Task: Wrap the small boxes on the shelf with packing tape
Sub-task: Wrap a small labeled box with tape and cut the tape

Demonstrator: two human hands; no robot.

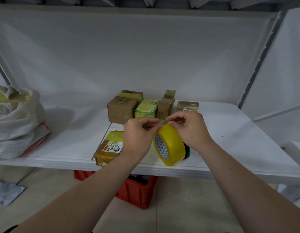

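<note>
Tape roll (pixel 172 142) on edge, shelf (pixel 230 132) front. Left hand (pixel 139 133), right hand (pixel 191 126): fingers pinching tape end (pixel 164 122) at roll's 12 o'clock. Taped box (pixel 108 148) at 9 o'clock; box row (pixel 122 110) at 11 to 1 o'clock.

white shelf (pixel 230 132) | back: four small boxes (pixel 122 110) | front: taped box (pixel 108 150), yellow tape roll (pixel 172 143) on edge | left: white bag (pixel 16 121)

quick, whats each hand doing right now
left hand: fingers pinch the tape end atop the yellow roll
right hand: fingers pinch the same tape end
</note>
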